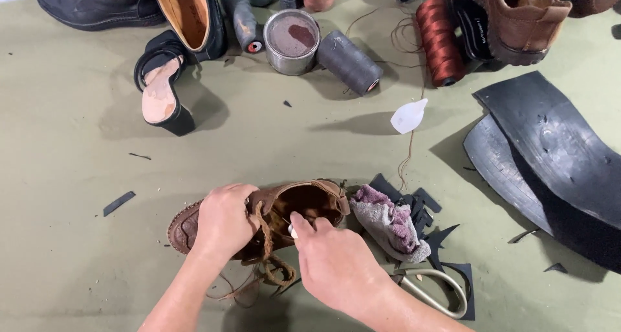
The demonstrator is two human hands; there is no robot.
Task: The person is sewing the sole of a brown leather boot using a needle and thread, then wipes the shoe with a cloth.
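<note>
A brown leather shoe (304, 206) lies on its side on the olive-green cloth surface (77, 254), toe pointing left, laces trailing toward me. My left hand (223, 221) grips it over the laced front. My right hand (333, 261) rests at the shoe's opening, thumb and fingers pinching a small white object whose kind I cannot tell, pressed against the inner edge.
A grey-and-purple rag (391, 223), black rubber scraps (446, 238) and scissors (433, 290) lie right of the shoe. Curved black rubber sheets (550, 157) fill the right. Thread spools (440, 41), a tin can (291, 41), a white scrap (409, 116) and other shoes (162, 92) line the far edge.
</note>
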